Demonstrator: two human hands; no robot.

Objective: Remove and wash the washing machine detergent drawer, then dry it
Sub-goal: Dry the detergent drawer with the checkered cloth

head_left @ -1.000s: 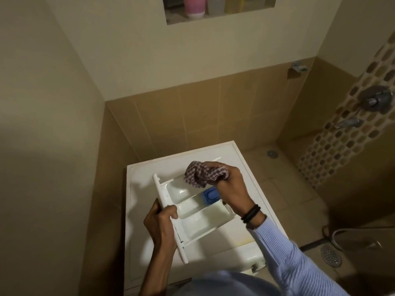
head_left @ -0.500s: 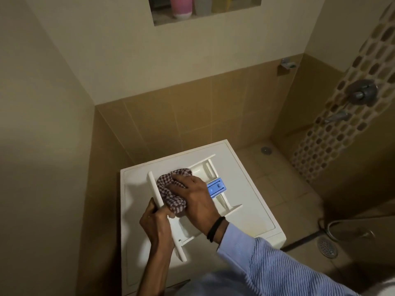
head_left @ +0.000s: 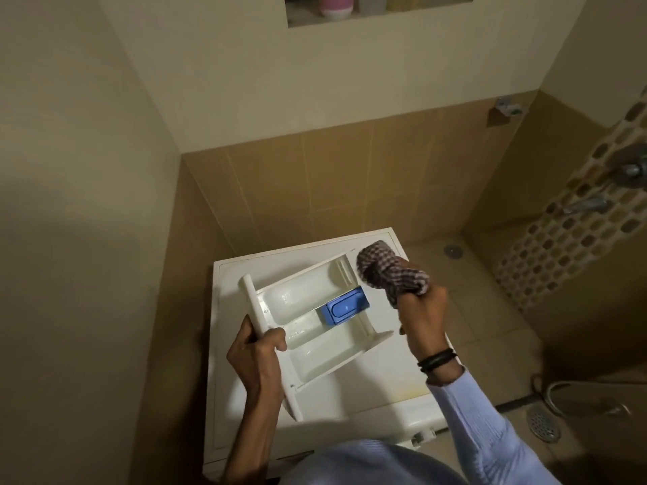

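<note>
The white detergent drawer [head_left: 308, 299] lies on top of the white washing machine [head_left: 231, 407], its open compartments facing up and a blue insert [head_left: 345, 306] near its far end. My left hand [head_left: 257, 358] grips the drawer's long front panel at the left. My right hand [head_left: 422, 322] is raised just right of the drawer's far end, closed around a bunched checked cloth [head_left: 388, 273] that hangs clear above the drawer.
Tiled walls close in behind and to the left of the machine. A shower tap [head_left: 591, 204] sits on the mosaic wall at right, a floor drain [head_left: 542, 423] and hose at lower right. Bottles stand in a wall niche [head_left: 336, 8] above.
My right hand has lifted the cloth out of the drawer's left compartment and swung it right, past the drawer's far end. My left hand kept its grip on the front panel.
</note>
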